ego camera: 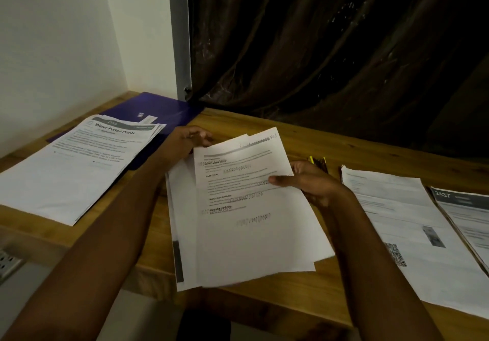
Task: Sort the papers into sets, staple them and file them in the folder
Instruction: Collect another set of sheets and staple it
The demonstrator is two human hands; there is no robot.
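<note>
— Papers (246, 224) sorted yet?
— Partly. My right hand (309, 182) pinches the middle bunch, thumb on top; my left hand (188, 139) curls round its far corner. Piles lie either side; left pile (71, 166) overlaps the folder (169, 113). Stapling and filing remain, I judge.

I see a wooden desk (344, 153) under dim light, a white wall (66, 36) at ten o'clock, a dark brown curtain (330, 49) at one o'clock, a power outlet (6, 260) at eight.
</note>
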